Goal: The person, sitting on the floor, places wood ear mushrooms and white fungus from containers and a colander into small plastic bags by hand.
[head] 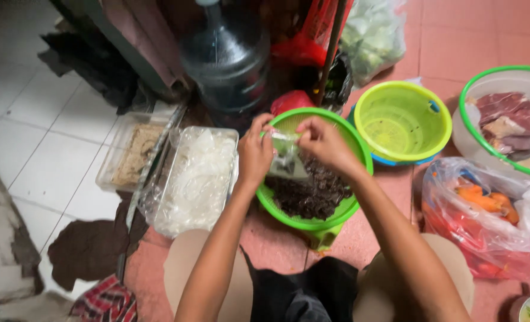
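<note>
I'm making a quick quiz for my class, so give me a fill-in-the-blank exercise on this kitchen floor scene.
1. Both hands, the left hand and the right hand, pinch a small clear ____.
2. The dark pieces lie in a ____ colander.
3. The raw meat lies in a white bowl with a ____ rim.

Missing words: bag; green; green

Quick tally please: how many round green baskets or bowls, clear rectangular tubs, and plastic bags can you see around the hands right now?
Round green-rimmed baskets or bowls: 3 (dark-food colander, empty lime colander, meat bowl)
Clear rectangular tubs: 2 (white-strip tub, tan-block tub)
Plastic bags: 3 (small clear bag in both hands, carrot bag, greens bag)
Total: 8
</note>
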